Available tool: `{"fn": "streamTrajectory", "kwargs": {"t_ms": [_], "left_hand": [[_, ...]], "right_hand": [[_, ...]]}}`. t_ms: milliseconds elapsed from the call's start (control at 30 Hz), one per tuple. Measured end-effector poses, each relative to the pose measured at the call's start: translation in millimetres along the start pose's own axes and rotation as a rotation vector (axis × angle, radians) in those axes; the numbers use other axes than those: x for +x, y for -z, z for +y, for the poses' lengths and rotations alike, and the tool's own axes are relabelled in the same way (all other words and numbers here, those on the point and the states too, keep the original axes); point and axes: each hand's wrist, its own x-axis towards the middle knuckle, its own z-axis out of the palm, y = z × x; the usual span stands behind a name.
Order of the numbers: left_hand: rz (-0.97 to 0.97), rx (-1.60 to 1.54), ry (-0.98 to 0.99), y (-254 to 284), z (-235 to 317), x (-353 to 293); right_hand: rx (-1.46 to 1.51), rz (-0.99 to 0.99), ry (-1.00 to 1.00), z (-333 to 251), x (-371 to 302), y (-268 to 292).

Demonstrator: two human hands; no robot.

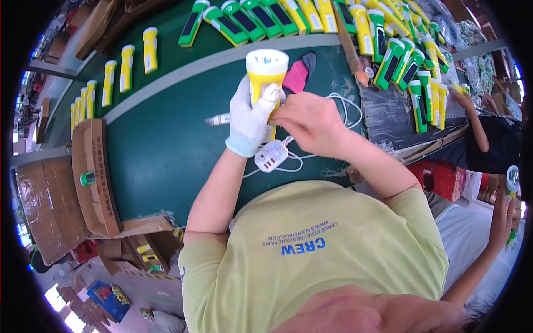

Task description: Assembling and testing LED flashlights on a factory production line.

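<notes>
While gripped, yellow torch [265,75] stands upright, lens up.

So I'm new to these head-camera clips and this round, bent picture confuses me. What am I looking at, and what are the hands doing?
This is one picture from a wide fisheye camera worn on a person's head, looking down, so straight edges bend. The two arms rising from the lower edge are the wearer's own. The left hand, in a white glove, grips a yellow flashlight upright. The bare right hand touches the flashlight's body. Below them on the green table lie a white charger block with a white cable. Rows of yellow flashlights and green flashlights lie further back. Another person's hand shows at the right.
</notes>
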Motion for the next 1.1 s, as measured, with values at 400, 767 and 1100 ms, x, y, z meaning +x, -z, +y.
{"fn": "streamTrajectory", "kwargs": {"t_ms": [400,767,1100], "left_hand": [[0.043,-0.439,0.144,-0.2,0.0,12.5],[-0.279,-0.847,0.431,7.5,-17.0,-9.6],[-0.117,-0.493,0.261,-2.0,2.6,-25.2]], "right_hand": [[0.937,-0.293,-0.462,-27.2,-58.3,-17.6],[0.871,0.059,-0.650,11.5,-8.1,24.8],[0.249,0.075,-0.360,-9.5,1.4,28.7]]}}
